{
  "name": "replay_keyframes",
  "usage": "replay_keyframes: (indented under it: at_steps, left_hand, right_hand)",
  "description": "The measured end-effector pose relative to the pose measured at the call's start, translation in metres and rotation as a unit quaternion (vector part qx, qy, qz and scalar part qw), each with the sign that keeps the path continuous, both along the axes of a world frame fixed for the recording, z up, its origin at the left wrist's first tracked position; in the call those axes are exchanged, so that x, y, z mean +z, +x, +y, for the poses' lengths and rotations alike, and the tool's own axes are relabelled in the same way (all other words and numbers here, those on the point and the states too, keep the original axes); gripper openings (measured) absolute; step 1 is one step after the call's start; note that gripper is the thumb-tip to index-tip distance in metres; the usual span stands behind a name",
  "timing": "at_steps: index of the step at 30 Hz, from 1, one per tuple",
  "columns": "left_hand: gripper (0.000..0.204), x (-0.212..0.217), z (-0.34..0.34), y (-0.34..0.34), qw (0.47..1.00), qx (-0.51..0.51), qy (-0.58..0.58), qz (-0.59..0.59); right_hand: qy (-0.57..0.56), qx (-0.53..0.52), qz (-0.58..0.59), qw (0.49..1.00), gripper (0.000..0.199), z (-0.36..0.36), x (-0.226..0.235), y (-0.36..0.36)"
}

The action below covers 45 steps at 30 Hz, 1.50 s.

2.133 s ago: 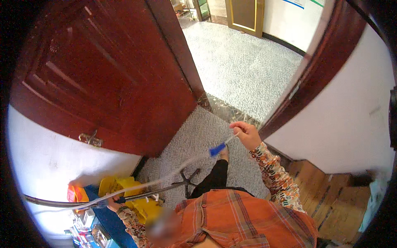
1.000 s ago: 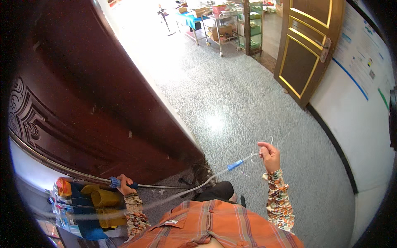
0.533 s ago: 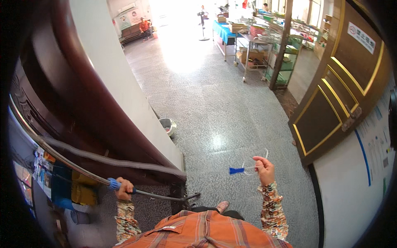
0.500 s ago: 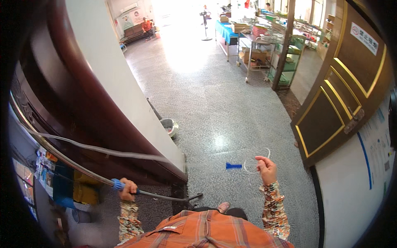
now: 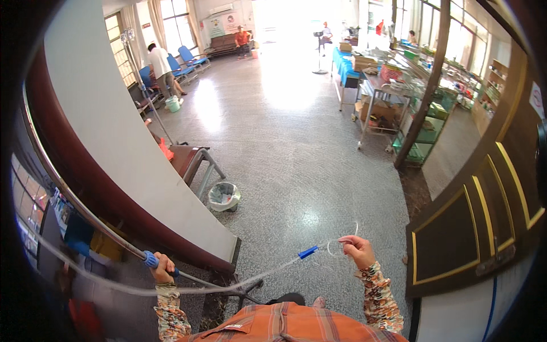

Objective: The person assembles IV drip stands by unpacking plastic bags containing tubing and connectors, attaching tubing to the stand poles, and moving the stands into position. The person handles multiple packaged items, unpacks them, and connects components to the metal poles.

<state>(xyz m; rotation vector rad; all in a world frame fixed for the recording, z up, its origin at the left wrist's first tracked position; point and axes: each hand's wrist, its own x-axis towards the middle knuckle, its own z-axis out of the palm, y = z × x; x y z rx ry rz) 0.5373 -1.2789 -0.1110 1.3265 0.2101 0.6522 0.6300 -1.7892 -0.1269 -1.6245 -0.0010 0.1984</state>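
My left hand (image 5: 164, 269) is closed around a metal IV stand (image 5: 85, 212), just beside its blue collar (image 5: 150, 260). The stand leans up to the left, and its dark legs (image 5: 246, 293) show near my feet. In my right hand (image 5: 359, 252), thumb and fingers pinch thin clear IV tubing (image 5: 228, 286). A loop of it hangs by the fingertips. The tubing sags across in front of me from the far left, passing over my left wrist. On it, left of my right hand, sits a blue roller clamp (image 5: 308, 252).
A white wall end (image 5: 142, 154) stands at left, an open brown door (image 5: 456, 245) at right. Ahead are a lined waste bin (image 5: 224, 196), a bench (image 5: 191, 165) and another IV stand (image 5: 152, 108). Carts (image 5: 379, 108) line the right side. People stand or sit farther back.
I have moved forward past the doorway, so the door is nearer. The bench, blue chairs and a standing person have come into view. The tubing now sags lower across my left wrist.
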Motion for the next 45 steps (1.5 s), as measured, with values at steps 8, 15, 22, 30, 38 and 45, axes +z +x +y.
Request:
replay_keyframes:
  at_steps: [8, 15, 22, 30, 38, 45]
  left_hand:
    - [0.025, -0.012, -0.044, 0.079, 0.99, 0.131, 0.05, 0.022]
    - [0.012, -0.043, -0.062, 0.177, 0.971, 0.232, 0.008, 0.065]
    - [0.021, -0.021, -0.114, 0.311, 0.946, 0.28, -0.099, 0.131]
    - [0.018, -0.058, -0.121, 0.464, 0.942, 0.331, -0.019, 0.058]
    - [0.019, -0.063, -0.122, 0.623, 0.912, 0.409, -0.024, 0.022]
    - [0.016, -0.068, -0.107, 0.781, 0.888, 0.459, 0.016, 0.021]
  right_hand:
    - [0.107, 0.056, 0.051, 0.991, 0.016, -0.05, -0.05, 0.147]
    - [0.138, 0.086, 0.096, 0.982, 0.02, -0.072, -0.082, 0.331]
    - [0.175, 0.08, 0.113, 0.975, 0.019, -0.066, -0.095, 0.516]
    - [0.136, 0.078, 0.085, 0.984, 0.019, -0.086, -0.098, 0.718]
    - [0.145, 0.151, 0.082, 0.974, 0.019, -0.041, -0.088, 0.939]
    - [0.171, 0.182, 0.109, 0.962, 0.018, 0.055, -0.115, 1.102]
